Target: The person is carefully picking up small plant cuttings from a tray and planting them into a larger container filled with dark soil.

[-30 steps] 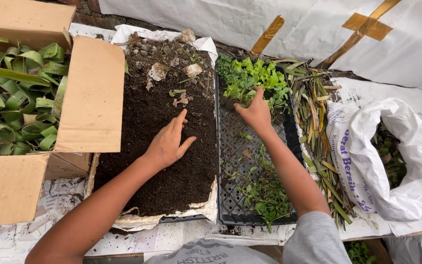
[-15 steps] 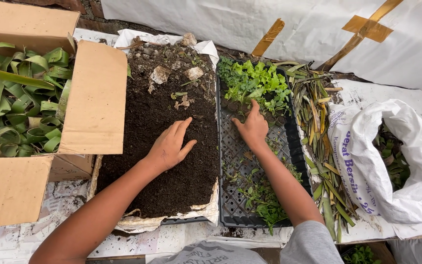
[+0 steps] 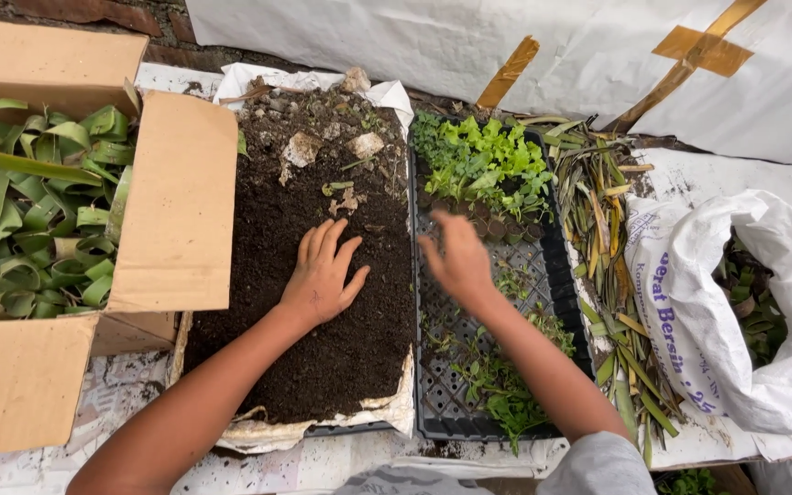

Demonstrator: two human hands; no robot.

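My left hand (image 3: 321, 273) lies flat, fingers spread, on a bed of dark soil (image 3: 323, 348) heaped on a white-lined tray. My right hand (image 3: 457, 259) hovers, blurred, over the left side of a black plastic seedling tray (image 3: 451, 412) with fingers loosely curled; I cannot see anything held in it. Green seedlings (image 3: 486, 165) fill the far end of that tray. More small green plants (image 3: 497, 385) lie at its near end.
A cardboard box (image 3: 176, 211) full of cut green leaf strips (image 3: 29, 220) stands at the left. Long yellow-green leaves (image 3: 602, 220) lie right of the seedling tray. A white sack (image 3: 744, 312) holding plant matter sits at the far right. White sheeting (image 3: 506, 46) hangs behind.
My right hand has drawn back from the seedlings at the far end of the black tray toward its left-middle. My left hand has stayed on the soil.
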